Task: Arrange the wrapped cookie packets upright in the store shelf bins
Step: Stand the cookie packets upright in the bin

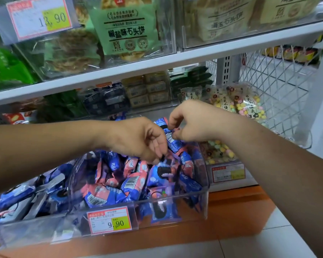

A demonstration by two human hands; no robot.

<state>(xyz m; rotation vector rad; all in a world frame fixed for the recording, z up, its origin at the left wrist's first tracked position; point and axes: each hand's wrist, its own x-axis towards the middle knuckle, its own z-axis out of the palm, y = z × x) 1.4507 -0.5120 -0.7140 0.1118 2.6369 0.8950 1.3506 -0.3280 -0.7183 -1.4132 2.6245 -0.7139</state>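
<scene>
Two hands meet mid-frame over the bin (206, 202): the right hand (190, 123) pinches a blue packet (171, 141) by its end, the left hand (136, 140) pinches a second packet (166, 162) atop the heap (119, 183), so either slippery wrapper could slip and fall flat.

I am reading "9.90" on the yellow patch of the red-bordered price tag (110, 220) on the front of the clear bin (203, 202). Up left, a second price tag (38, 17) on the upper bin (22, 51) is showing "13.90". The green packet (125, 30) above is reading 椒盐味石头饼, and the beige packet (226, 19) beside it is ending in 石头饼. The candy bags (250, 107) on the right are carrying 日式小馒头. The cookie packet (171, 140) my right hand (192, 123) is pinching is showing only a barcode.
</scene>
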